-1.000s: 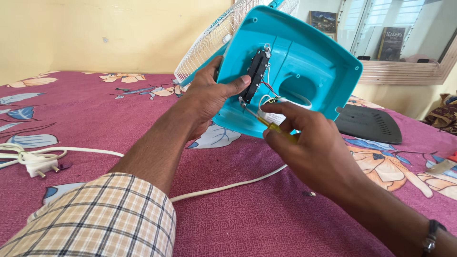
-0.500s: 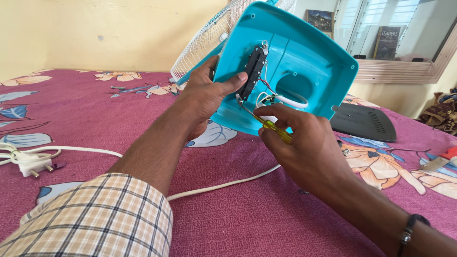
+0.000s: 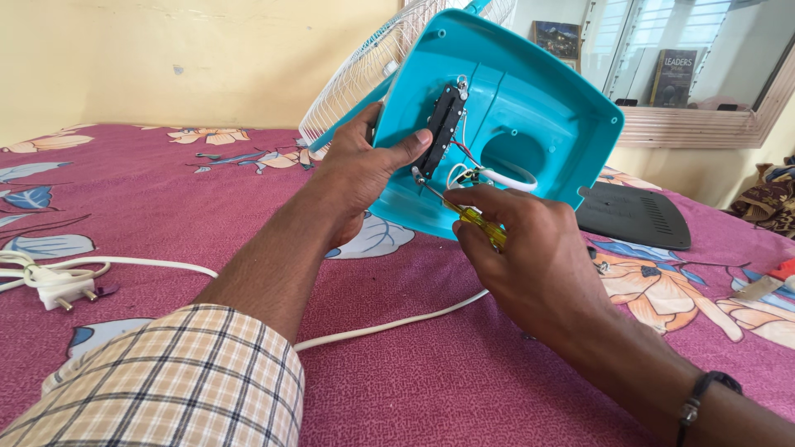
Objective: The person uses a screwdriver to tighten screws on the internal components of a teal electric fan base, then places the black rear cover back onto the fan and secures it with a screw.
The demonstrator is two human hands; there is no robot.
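Where right hand [image 3: 530, 248] grips, screwdriver [image 3: 479, 222] handle mostly hidden.

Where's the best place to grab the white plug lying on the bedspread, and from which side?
Probably the white plug by its blocky body, from above, fingers across its two flat sides. Its pins point right and the coiled cord leaves on the left, so both ends are poor grips.

A short checked sleeve [image 3: 166, 381] in cream, orange and dark lines covers the left upper arm at lower left of the frame. The forearms are bare. A dark cord wristband [image 3: 701, 396] with a metal bead circles the right wrist at lower right.
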